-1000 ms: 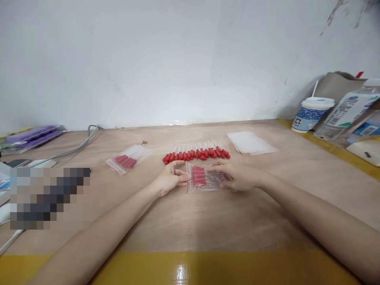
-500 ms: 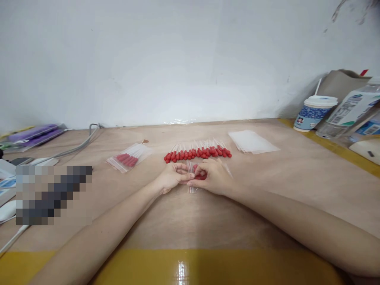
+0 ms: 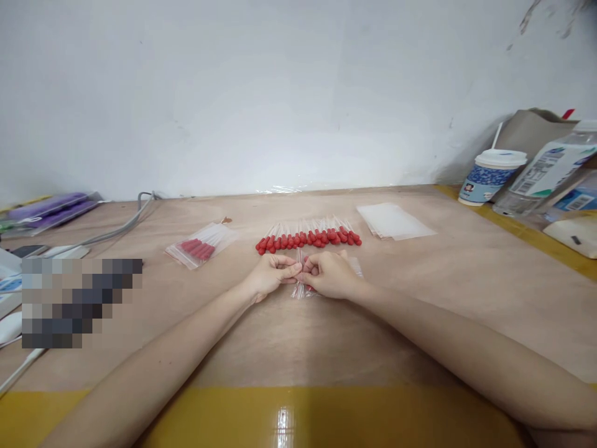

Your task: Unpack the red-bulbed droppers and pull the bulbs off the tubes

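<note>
Between my hands lies a clear zip bag [image 3: 297,290] with red-headed sticks inside, mostly covered by my fingers. My left hand [image 3: 275,274] pinches the bag's zip edge from the left. From the right, my right hand [image 3: 329,272] is closed on the same bag, its thumb and forefinger close to the left fingertips. Just beyond my hands stretches a row of red-headed thin pale sticks [image 3: 310,238]. To the left, a filled zip bag [image 3: 198,246] holds several more red-headed sticks. A stack of flat translucent bags [image 3: 396,222] lies right of the row.
At the right stand a lidded paper cup [image 3: 492,177] with a straw and a plastic bottle [image 3: 543,171]. Purple packages [image 3: 58,208] and a grey cable [image 3: 125,224] lie at the left. Yellow tape [image 3: 224,414] runs along the table's front edge.
My right hand's fingertips have moved left, off the red heads, to the bag's zip edge beside my left fingers. The bag's opening edge now looks gathered together.
</note>
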Tool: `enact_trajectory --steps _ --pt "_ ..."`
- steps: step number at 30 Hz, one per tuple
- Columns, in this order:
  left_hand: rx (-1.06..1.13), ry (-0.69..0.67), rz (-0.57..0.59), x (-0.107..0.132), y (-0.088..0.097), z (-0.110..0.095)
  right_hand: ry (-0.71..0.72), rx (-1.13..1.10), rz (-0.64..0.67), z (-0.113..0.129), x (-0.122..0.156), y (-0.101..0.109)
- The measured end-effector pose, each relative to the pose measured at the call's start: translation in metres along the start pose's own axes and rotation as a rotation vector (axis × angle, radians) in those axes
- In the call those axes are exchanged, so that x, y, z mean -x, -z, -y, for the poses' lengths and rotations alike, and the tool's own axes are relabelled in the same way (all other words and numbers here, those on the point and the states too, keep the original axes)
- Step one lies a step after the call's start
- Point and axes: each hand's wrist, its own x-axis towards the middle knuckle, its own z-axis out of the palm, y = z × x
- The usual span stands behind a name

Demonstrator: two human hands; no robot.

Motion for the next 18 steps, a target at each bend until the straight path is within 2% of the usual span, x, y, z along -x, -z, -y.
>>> enact_trajectory --steps 6,13,18 --pt "-0.1 -0.04 -0.041 0.002 -0.005 0.001 0.043 0.07 -0.071 -0.003 -0.002 -0.009" --pt "-0.774 -0.483 -0.089 -0.005 0.003 0.012 0.104 0.025 -0.098 -0.008 0.002 -0.013" --pt "-0.855 -0.476 -0.098 -0.007 0.004 0.013 0.137 0.053 -0.122 -0.008 0.005 -0.015"
